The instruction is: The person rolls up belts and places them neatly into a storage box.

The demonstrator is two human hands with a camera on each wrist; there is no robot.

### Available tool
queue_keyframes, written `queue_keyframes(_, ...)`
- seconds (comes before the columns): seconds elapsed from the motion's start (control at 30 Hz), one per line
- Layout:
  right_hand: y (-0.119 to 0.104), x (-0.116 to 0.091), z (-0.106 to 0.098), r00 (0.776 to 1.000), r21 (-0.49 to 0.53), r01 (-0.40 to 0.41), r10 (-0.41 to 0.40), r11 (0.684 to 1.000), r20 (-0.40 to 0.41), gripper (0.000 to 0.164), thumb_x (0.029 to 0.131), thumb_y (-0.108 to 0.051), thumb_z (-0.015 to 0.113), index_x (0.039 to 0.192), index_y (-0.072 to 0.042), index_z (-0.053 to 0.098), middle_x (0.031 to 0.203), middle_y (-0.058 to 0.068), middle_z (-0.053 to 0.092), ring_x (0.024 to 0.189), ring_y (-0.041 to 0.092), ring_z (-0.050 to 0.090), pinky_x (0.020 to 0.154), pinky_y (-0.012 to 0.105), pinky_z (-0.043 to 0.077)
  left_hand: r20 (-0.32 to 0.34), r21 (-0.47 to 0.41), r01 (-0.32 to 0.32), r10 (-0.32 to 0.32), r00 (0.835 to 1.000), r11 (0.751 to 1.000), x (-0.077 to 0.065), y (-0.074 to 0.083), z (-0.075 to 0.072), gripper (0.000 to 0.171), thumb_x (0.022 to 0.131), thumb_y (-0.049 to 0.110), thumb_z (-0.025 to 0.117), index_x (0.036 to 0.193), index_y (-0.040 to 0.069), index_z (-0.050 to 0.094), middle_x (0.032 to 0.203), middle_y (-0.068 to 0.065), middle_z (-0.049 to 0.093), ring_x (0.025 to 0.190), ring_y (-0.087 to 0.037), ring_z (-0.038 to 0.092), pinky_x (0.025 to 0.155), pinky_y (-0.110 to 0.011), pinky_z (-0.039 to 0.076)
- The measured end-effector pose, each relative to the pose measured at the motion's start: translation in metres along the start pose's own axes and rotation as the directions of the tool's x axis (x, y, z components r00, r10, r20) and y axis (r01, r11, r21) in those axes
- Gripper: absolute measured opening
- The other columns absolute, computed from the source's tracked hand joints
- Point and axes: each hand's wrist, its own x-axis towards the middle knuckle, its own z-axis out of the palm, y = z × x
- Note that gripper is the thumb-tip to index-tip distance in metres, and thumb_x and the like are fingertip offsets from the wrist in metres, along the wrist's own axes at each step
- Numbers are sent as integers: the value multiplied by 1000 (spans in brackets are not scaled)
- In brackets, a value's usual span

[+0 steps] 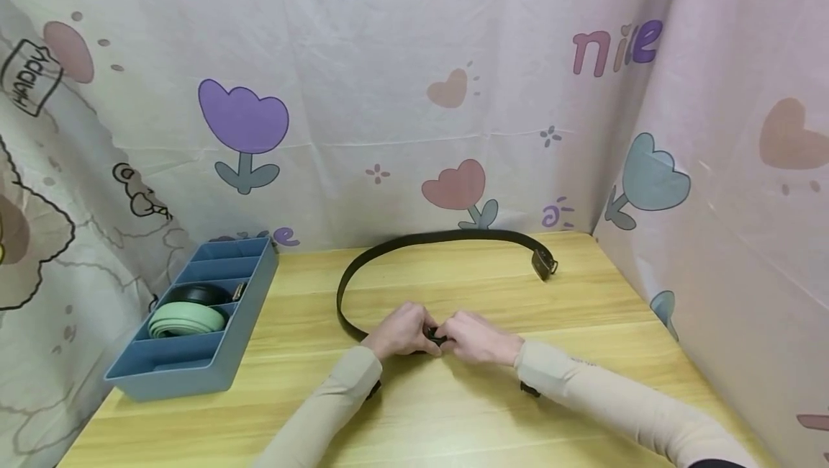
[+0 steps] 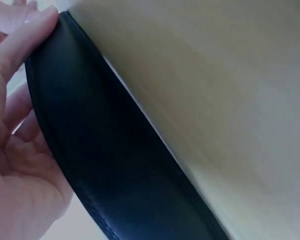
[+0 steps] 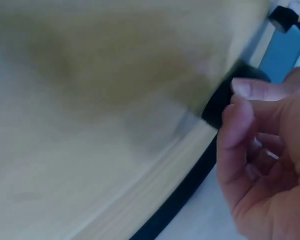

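Note:
A long black belt (image 1: 447, 236) curves over the table on its edge, its buckle (image 1: 544, 264) lying at the far right. At the belt's near end, my left hand (image 1: 404, 331) and right hand (image 1: 477, 338) meet, fingertips almost touching. The left thumb and fingers pinch the strap, whose smooth dark face (image 2: 105, 130) fills much of the left wrist view. In the right wrist view, the right thumb and index finger pinch the bent dark end (image 3: 221, 105). Fingers partly hide that end in the head view.
On the left of the wooden table (image 1: 440, 417) stands a blue divided box (image 1: 171, 385). It holds a rolled black belt (image 1: 197, 294) and a rolled light green belt (image 1: 188, 318) in separate compartments. A printed curtain (image 1: 363, 93) borders the table at the back and sides.

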Motion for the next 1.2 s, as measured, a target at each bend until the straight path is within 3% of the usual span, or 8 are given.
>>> queue_keyframes(0.13,8,1,-3,996,-21,83,-82,996,33,13,93,-9,65,88,-18,73,76,-6,68,58,-3,49,53,13,42,73,-17,-39,40,997,999,0,-1,-3,21,73,21,87,90,21,76,73,15,63,64,0,49,60,-17,43)
queue_keyframes(0.3,23,5,-8,972,-30,213,-209,977,107,9,93,-13,65,92,-19,72,84,-8,70,70,0,57,66,10,45,162,-54,-39,47,986,998,-1,-2,-7,26,76,12,83,98,22,72,77,12,60,69,-1,50,65,-18,42)
queue_keyframes(0.43,28,6,-12,960,-23,249,-243,968,140,10,93,-12,65,97,-18,72,87,-8,70,73,1,60,69,9,45,82,17,-11,9,997,1000,-1,4,-4,16,74,17,83,83,23,71,68,13,57,61,-1,46,57,-19,40)
queue_keyframes(0.6,20,6,-11,976,-133,199,-183,971,122,10,92,-12,66,93,-20,71,84,-10,69,71,-3,57,67,10,46,-53,132,80,-73,996,988,0,15,1,15,67,21,82,65,25,68,58,16,54,55,-3,43,51,-21,36)
queue_keyframes(0.77,9,7,-9,990,-146,134,-127,980,59,10,93,-10,63,88,-16,70,80,-5,68,66,0,55,62,12,45,-102,99,139,-129,986,985,2,17,3,12,68,17,80,64,21,69,57,14,56,54,-5,44,52,-22,38)
queue_keyframes(0.9,14,6,-9,989,-128,150,-146,980,37,10,94,-11,64,91,-15,72,85,-3,72,73,3,64,68,9,47,-25,46,62,-61,998,997,2,10,1,15,73,18,82,82,18,71,68,10,60,59,-4,47,56,-20,40)
queue_keyframes(1.03,24,6,-10,975,-133,218,-209,967,76,10,95,-15,63,93,-17,72,88,-5,73,75,1,64,69,7,46,110,-58,-12,19,994,998,1,-1,-2,40,74,14,84,111,20,68,78,6,62,66,-3,51,62,-20,44)
queue_keyframes(1.2,26,8,-11,973,-126,222,-210,967,97,8,94,-22,65,89,-18,70,80,-8,68,66,-3,55,61,7,43,139,-97,-6,20,990,995,5,-5,-4,31,75,9,82,102,21,70,70,9,60,61,-2,52,58,-19,45)
